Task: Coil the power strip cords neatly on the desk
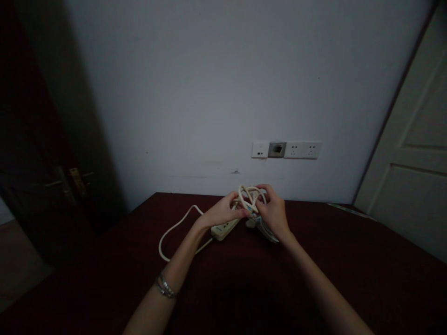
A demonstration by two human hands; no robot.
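Note:
A cream power strip (223,228) lies on the dark red table (314,260), and its cable (171,230) loops out to the left. My left hand (220,213) is closed on the cable just above the strip. My right hand (274,211) is closed on a small coil of the same cream cable (250,195), held up between both hands. A pale flat object (268,231) hangs below my right hand; I cannot make out what it is. A metal bracelet (165,285) sits on my left wrist.
A row of wall sockets (286,150) sits on the white wall behind the table. A dark door with a brass handle (70,182) stands at the left. A white panelled door (412,158) is at the right. The room is dim.

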